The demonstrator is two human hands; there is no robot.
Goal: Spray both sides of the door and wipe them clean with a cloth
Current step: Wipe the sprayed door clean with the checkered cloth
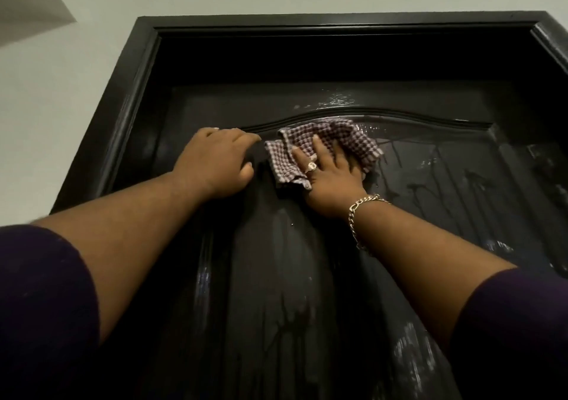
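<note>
A dark glossy door [276, 276] fills the view, seen from below, with wet streaks and drips on its raised panel. A checked purple-and-white cloth [350, 139] lies bunched against the panel just under the curved moulding. My right hand [330, 173], with a ring and a chain bracelet, presses the cloth flat with spread fingers. My left hand [219, 161] rests on the door just left of the cloth, fingers loosely bent, holding nothing. No spray bottle is in view.
A dark door frame [129, 98] surrounds the door at left and top. A pale wall [55, 107] lies to the left and above. A dark fitting [550, 169] shows on the door's right edge.
</note>
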